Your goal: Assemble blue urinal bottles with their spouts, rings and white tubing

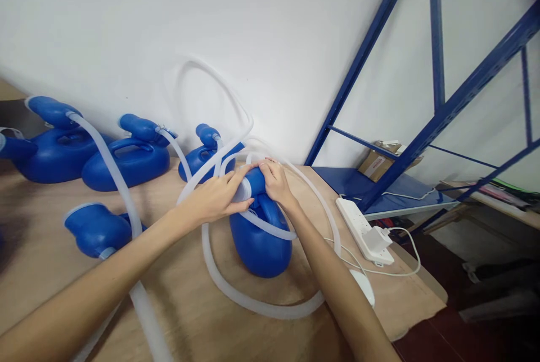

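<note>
A blue plastic urinal bottle point(259, 246) with a moulded handle stands on the wooden table before me. On top of it sits a blue funnel head point(256, 182) with a pale translucent rim. My left hand point(223, 193) grips the rim, thumb below and fingers along the upper side. Around the head's other end, my right hand point(274, 182) is closed, its fingertips near those of my left. A translucent corrugated hose point(270, 310) loops around the bottle, and one stretch of it crosses the handle. The palm sides of both hands are hidden.
Several similar bottles, among them one blue bottle point(126, 165), line the white wall. Another funnel head point(99, 229) with a hose lies left of my left arm. On the right are a white power strip point(358, 227) with a plugged-in charger and a blue metal rack point(379, 182).
</note>
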`<control>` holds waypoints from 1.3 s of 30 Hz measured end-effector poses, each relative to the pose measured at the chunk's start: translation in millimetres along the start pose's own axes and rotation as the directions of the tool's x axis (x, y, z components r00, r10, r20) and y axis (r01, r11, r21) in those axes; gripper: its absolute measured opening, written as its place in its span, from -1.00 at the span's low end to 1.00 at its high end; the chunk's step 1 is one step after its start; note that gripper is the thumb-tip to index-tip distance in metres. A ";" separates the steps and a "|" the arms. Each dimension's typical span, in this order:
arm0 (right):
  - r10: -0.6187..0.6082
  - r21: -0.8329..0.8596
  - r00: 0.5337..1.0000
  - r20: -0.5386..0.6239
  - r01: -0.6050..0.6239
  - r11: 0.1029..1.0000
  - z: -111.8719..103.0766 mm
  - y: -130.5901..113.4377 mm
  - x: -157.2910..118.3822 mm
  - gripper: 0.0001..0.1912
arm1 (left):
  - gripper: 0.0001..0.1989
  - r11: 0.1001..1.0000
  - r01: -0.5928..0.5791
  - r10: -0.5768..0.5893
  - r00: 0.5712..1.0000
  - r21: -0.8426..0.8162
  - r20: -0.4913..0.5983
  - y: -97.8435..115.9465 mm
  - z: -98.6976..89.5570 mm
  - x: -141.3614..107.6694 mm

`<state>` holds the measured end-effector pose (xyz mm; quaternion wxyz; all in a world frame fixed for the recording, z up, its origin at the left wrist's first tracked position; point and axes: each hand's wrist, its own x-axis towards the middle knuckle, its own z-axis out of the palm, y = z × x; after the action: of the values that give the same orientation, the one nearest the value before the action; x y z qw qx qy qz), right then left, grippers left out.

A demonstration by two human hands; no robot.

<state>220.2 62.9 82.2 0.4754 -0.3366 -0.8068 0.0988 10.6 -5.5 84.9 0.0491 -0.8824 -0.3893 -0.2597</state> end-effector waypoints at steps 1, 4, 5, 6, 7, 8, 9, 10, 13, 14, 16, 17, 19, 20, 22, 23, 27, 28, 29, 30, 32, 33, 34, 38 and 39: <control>-0.005 -0.011 1.000 0.002 0.005 1.000 0.0 -0.3 -0.4 -0.39 | -0.14 0.999 0.010 -0.009 1.000 -0.031 0.007 0.3 -1.3 0.1; -0.021 -0.036 1.000 0.010 0.021 0.999 -0.9 -0.3 -1.1 -0.37 | -0.16 0.996 0.028 -0.023 0.999 -0.087 0.048 1.1 -6.4 0.4; -0.027 -0.041 1.000 0.016 0.028 0.999 -1.7 -0.1 -1.2 -0.36 | -0.17 0.995 0.029 -0.024 0.998 -0.100 0.053 1.0 -7.8 0.5; -0.033 -0.044 0.999 0.024 0.034 0.998 -2.7 0.0 -1.3 -0.36 | -0.18 0.993 0.025 -0.019 0.998 -0.113 0.055 0.6 -8.7 0.7; -0.040 -0.045 0.999 0.037 0.041 0.998 -4.0 -0.1 -1.4 -0.36 | -0.20 0.992 0.020 -0.013 0.998 -0.125 0.057 -0.3 -9.3 0.8; -0.052 -0.048 0.997 0.052 0.054 0.997 -5.5 -0.2 -1.4 -0.36 | -0.22 0.991 0.019 -0.010 0.998 -0.134 0.061 -1.6 -9.4 0.9; -0.065 -0.056 0.995 0.069 0.069 0.996 -7.2 -0.6 -1.4 -0.37 | -0.24 0.990 0.021 -0.011 0.998 -0.141 0.070 -3.4 -9.1 0.9; -0.075 -0.065 0.993 0.087 0.081 0.995 -8.8 -1.2 -1.4 -0.38 | -0.25 0.989 0.025 -0.013 0.997 -0.145 0.081 -5.4 -8.6 0.8; -0.074 -0.091 0.989 0.132 0.086 0.992 -12.1 -3.5 -1.0 -0.39 | -0.27 0.991 0.001 0.013 0.995 -0.134 0.100 -11.3 -6.4 -0.3; -0.064 -0.093 0.989 0.134 0.077 0.993 -12.4 -4.2 -0.8 -0.39 | -0.27 0.993 -0.019 0.031 0.994 -0.121 0.100 -12.6 -5.9 -0.7; -0.048 -0.089 0.992 0.117 0.059 0.994 -11.9 -5.4 -0.4 -0.37 | -0.27 0.995 -0.071 0.078 0.992 -0.071 0.101 -13.7 -5.9 -1.5; -0.044 -0.087 0.994 0.103 0.053 0.995 -11.3 -5.7 -0.3 -0.36 | -0.27 0.994 -0.100 0.104 0.989 -0.036 0.107 -13.5 -6.3 -1.6; -0.036 -0.085 0.996 0.082 0.043 0.995 -9.5 -5.7 0.1 -0.36 | -0.28 0.987 -0.153 0.146 0.981 0.046 0.127 -12.2 -7.5 -1.6; -0.031 -0.085 0.997 0.077 0.038 0.996 -8.5 -5.4 0.4 -0.36 | -0.28 0.981 -0.172 0.159 0.977 0.085 0.139 -11.4 -7.9 -1.4; -0.018 -0.077 0.997 0.069 0.023 0.997 -6.2 -4.4 1.1 -0.35 | -0.29 0.975 -0.178 0.158 0.977 0.135 0.146 -10.5 -7.6 -0.8; -0.008 -0.068 0.998 0.060 0.012 0.998 -4.9 -3.8 1.6 -0.34 | -0.28 0.975 -0.172 0.152 0.979 0.143 0.137 -10.4 -7.0 -0.4; 0.040 -0.013 0.999 0.008 -0.040 0.999 -0.1 -1.4 3.4 -0.36 | -0.23 0.981 -0.154 0.141 0.984 0.116 0.112 -11.7 -4.1 2.4; 0.051 -0.005 0.999 -0.004 -0.051 0.999 0.7 -0.9 3.8 -0.38 | -0.22 0.983 -0.147 0.133 0.984 0.113 0.122 -11.7 -4.2 3.1; 0.059 0.001 0.998 -0.008 -0.059 0.998 1.1 -0.6 4.0 -0.41 | -0.20 0.985 -0.134 0.119 0.984 0.110 0.135 -11.4 -4.8 3.7; 0.064 0.004 0.998 -0.007 -0.064 0.998 1.2 -0.4 4.2 -0.44 | -0.19 0.987 -0.119 0.102 0.984 0.109 0.149 -10.8 -5.9 4.1; 0.061 -0.003 0.998 0.007 -0.061 0.998 0.5 -0.4 4.5 -0.49 | -0.17 0.990 -0.083 0.063 0.983 0.113 0.171 -9.1 -9.0 4.2; 0.052 -0.007 0.999 0.014 -0.051 0.999 -0.2 -0.6 4.5 -0.49 | -0.16 0.991 -0.064 0.043 0.984 0.114 0.175 -8.5 -10.7 3.9; 0.039 -0.010 0.999 0.022 -0.039 0.999 -1.1 -1.0 4.6 -0.49 | -0.15 0.993 -0.049 0.030 0.984 0.105 0.174 -8.4 -12.2 3.5; -0.009 -0.036 0.996 0.086 0.012 0.999 -5.5 -2.8 4.2 -0.47 | -0.18 0.991 -0.073 0.088 0.988 -0.115 0.126 -16.1 -14.8 3.0; -0.017 -0.052 0.994 0.104 0.022 0.998 -6.3 -3.0 4.0 -0.46 | -0.22 0.976 -0.101 0.123 0.986 -0.192 0.109 -19.3 -14.6 3.5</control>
<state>222.9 62.1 89.8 0.4249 -0.3357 -0.8359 0.0899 -7.4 5.9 97.0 -0.0425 -0.9176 -0.3153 -0.2382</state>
